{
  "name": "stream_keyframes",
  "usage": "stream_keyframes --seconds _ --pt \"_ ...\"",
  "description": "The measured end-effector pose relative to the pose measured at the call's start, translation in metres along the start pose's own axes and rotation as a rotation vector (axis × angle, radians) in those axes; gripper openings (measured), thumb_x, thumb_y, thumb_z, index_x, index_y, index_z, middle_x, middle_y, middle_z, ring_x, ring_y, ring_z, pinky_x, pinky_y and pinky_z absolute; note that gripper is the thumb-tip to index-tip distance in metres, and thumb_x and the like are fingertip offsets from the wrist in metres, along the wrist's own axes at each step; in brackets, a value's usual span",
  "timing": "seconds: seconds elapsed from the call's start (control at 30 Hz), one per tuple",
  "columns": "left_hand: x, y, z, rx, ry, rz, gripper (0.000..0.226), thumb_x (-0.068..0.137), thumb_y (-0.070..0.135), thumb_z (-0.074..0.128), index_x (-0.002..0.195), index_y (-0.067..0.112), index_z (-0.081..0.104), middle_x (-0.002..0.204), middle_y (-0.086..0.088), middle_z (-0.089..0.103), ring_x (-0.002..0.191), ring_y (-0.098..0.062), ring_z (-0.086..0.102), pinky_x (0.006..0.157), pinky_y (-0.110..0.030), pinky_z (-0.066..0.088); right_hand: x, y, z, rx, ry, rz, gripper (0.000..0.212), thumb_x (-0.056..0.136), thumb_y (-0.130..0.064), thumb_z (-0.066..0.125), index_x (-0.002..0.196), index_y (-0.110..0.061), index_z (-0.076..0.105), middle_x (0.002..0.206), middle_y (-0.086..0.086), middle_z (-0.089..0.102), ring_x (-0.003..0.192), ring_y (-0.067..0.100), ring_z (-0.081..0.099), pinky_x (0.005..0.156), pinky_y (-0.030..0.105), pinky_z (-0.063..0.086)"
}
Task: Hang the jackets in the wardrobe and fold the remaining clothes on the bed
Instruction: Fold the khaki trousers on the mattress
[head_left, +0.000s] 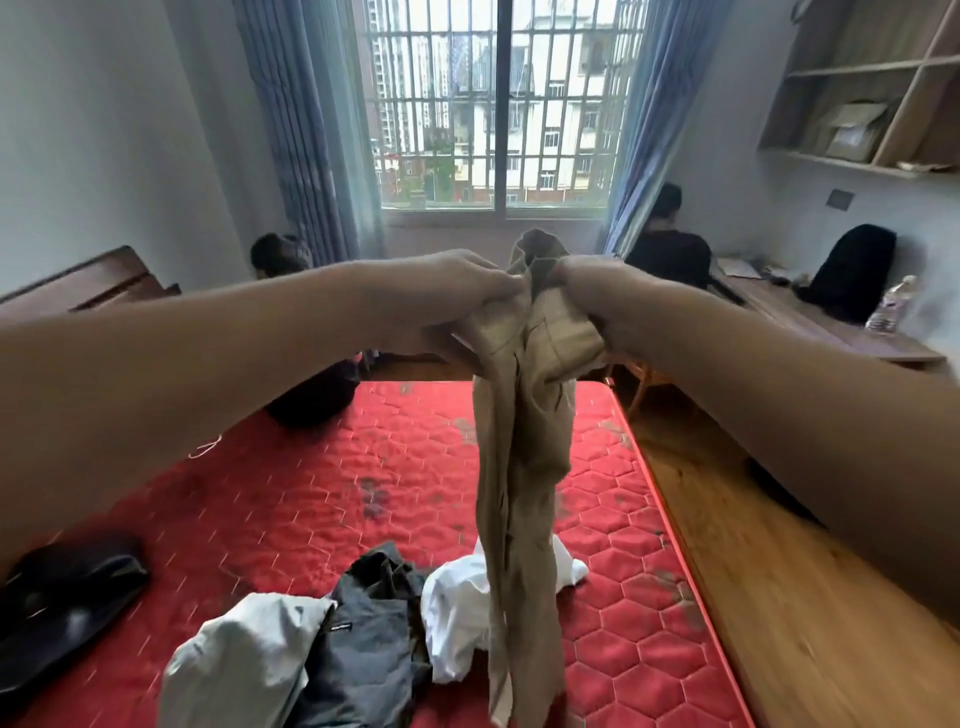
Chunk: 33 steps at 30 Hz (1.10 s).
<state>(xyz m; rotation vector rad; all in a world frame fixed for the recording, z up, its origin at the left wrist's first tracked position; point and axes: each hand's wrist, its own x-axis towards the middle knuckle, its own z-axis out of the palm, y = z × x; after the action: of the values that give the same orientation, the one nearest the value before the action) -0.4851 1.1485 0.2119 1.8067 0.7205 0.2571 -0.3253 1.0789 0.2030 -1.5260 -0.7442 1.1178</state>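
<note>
Hanging from 2 hands, a pair of khaki trousers (524, 467) is held up by its waistband above the red quilted mattress (311, 493). The left hand (457, 291) grips one side of the waistband with its fingers curled into the cloth. The right hand (597, 306) clenches the other side, so the waist is bunched between them. The trouser legs drop straight down together, passing in front of a white garment (452, 618) and reaching almost to the bottom edge of the view; I cannot tell whether their ends touch the mattress.

4 other garments lie on the near part of the mattress. The white one touches a crumpled dark grey garment (369, 639), which lies against a pale grey garment (244, 660). A black garment (62, 597) lies apart at the left edge.

Beyond the bed, a barred window (493, 104) sits between blue curtains (301, 130). 2 people are near it: one low at the left (280, 254), one at the right (667, 244) beside a wooden desk (831, 332). A plastic bottle (891, 306) stands on the desk just beside a black chair (852, 270). A wall shelf (883, 67) above holds a cardboard parcel (852, 130).
</note>
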Motion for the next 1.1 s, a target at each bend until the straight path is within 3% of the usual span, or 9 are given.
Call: stream_keyframes --seconds 0.13,0.27,0.37,0.43,0.53,0.63,0.73,0.87,1.1 --pt "-0.012 0.001 0.004 0.187 -0.244 0.088 0.050 0.085 0.046 0.079 0.121 0.014 0.063 0.104 -0.008 0.074 0.094 -0.022 0.073 0.088 -0.040 0.060 -0.003 0.008 0.000 0.323 -0.021 0.036 0.026 0.102 -0.011 0.039 0.094 -0.009 0.064 0.086 0.008 0.066 0.080 0.021 0.065 0.080 0.033 0.057" --pt "-0.005 -0.003 0.015 0.582 0.099 0.245 0.044 0.079 0.009 0.078 0.118 0.014 0.057 0.098 -0.007 0.069 0.086 -0.023 0.067 0.066 -0.033 0.059 -0.013 0.006 -0.001 0.272 -0.033 -0.019 0.024 0.100 -0.008 0.041 0.094 -0.007 0.064 0.080 0.010 0.072 0.070 0.022 0.072 0.070 0.041 0.063" --pt "-0.002 -0.007 0.000 0.609 0.183 0.260 0.042 0.084 0.010 0.070 0.123 0.021 0.059 0.105 -0.002 0.068 0.095 -0.020 0.068 0.077 -0.042 0.061 -0.013 0.007 -0.024 -0.343 0.198 -0.256 0.019 0.097 -0.022 0.055 0.104 -0.006 0.063 0.099 0.014 0.070 0.080 0.031 0.075 0.068 0.043 0.064" --pt "-0.002 -0.010 -0.011 0.575 0.142 0.234 0.053 0.085 0.005 0.069 0.130 0.027 0.054 0.108 -0.001 0.068 0.096 -0.020 0.068 0.075 -0.045 0.062 -0.008 0.007 -0.045 -0.892 0.384 -0.626 0.020 0.090 -0.027 0.060 0.107 -0.016 0.061 0.113 0.010 0.060 0.103 0.030 0.064 0.089 0.047 0.056" --pt "-0.001 -0.012 -0.018 0.561 0.068 0.302 0.064 0.081 -0.007 0.061 0.129 0.033 0.048 0.109 0.000 0.064 0.080 -0.009 0.068 0.052 -0.028 0.057 -0.007 0.005 -0.060 -1.228 0.140 -0.717 0.025 0.082 -0.040 0.056 0.105 -0.044 0.064 0.144 -0.008 0.037 0.131 0.021 0.032 0.112 0.051 0.024" --pt "0.001 -0.014 -0.028 0.533 0.053 0.383 0.065 0.078 -0.014 0.057 0.123 0.032 0.051 0.108 0.006 0.063 0.060 -0.008 0.060 0.046 -0.018 0.047 -0.006 0.005 -0.072 -1.358 -0.036 -0.546 0.058 0.081 -0.083 0.043 0.100 -0.037 0.074 0.149 -0.016 0.034 0.128 0.013 0.029 0.110 0.052 0.026" --pt "-0.001 -0.014 -0.035 0.617 0.052 0.487 0.059 0.081 -0.015 0.051 0.118 0.031 0.056 0.087 0.010 0.060 0.055 -0.009 0.051 0.047 -0.021 0.044 -0.007 0.003 -0.077 -1.437 -0.096 -0.492 0.091 0.068 -0.096 0.044 0.112 -0.023 0.075 0.131 -0.002 0.049 0.115 0.016 0.048 0.094 0.037 0.043" --pt "-0.004 -0.015 -0.035 0.845 0.059 0.692 0.055 0.083 -0.017 0.052 0.122 0.021 0.058 0.131 0.002 0.045 0.113 -0.003 0.056 0.082 -0.012 0.050 -0.006 0.004 -0.079 -1.567 -0.018 -0.672 0.030 0.090 -0.039 0.071 0.106 -0.015 0.078 0.095 0.002 0.067 0.089 0.020 0.063 0.080 0.032 0.053" --pt "-0.012 -0.016 -0.056 1.186 0.026 0.846 0.018 0.091 0.014 0.065 0.108 0.016 0.063 0.131 0.010 0.048 0.088 0.005 0.056 0.073 -0.030 0.055 -0.011 0.002 -0.071 -1.347 0.105 -0.748 0.048 0.087 -0.045 0.072 0.084 0.003 0.077 0.073 0.024 0.066 0.070 0.037 0.064 0.067 0.045 0.052"
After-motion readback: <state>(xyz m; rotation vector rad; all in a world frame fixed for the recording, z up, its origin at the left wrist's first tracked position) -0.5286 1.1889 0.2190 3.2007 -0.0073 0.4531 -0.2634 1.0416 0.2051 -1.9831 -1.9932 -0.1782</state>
